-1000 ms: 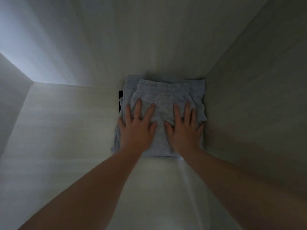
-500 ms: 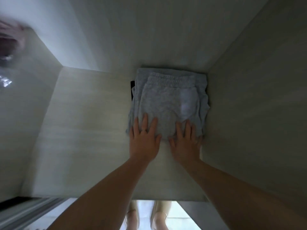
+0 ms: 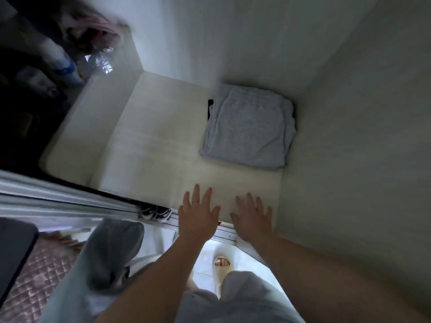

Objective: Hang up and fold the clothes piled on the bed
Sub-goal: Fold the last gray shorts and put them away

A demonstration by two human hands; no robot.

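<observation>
- Mostly, pale wardrobe panels point(image 3: 349, 113) fill the view: a back wall and a right side wall that meet in a corner.
- Beneath them a light wood-grain shelf point(image 3: 158, 148) lies seen from above, with its front edge toward the person.
- To the left, a darker neighbouring compartment point(image 3: 35, 89) holds clutter too blurred to name.
- At the lower left a quilted pink bedspread point(image 3: 39, 280) shows beside the person's grey trouser leg point(image 3: 112, 252).
- A metal door track point(image 3: 58, 199) slants across the left side, below the shelf.
- The folded grey sweatpants point(image 3: 249, 127) lie flat on the shelf in its back right corner. The waistband is toward the back wall and the right edge is against the side wall. Neither hand touches them.
- The left hand point(image 3: 197, 217) is palm down over the shelf's front edge, fingers straight and spread wide, holding nothing.
- The right hand point(image 3: 253, 220) is just beside it, nearer the side wall, likewise flat, spread and holding nothing. Whether either palm rests on the shelf cannot be told.
- A pair of black-and-white sneakers point(image 3: 156, 214) sits by the track, left of the left hand.
- A pale slipper point(image 3: 222, 266) on one foot stands on the white floor between the forearms.
- A dark strip point(image 3: 210, 110) peeks out at the sweatpants' left edge; what it is cannot be told.
- A thin ring point(image 3: 196, 201) circles one finger of the left hand.
</observation>
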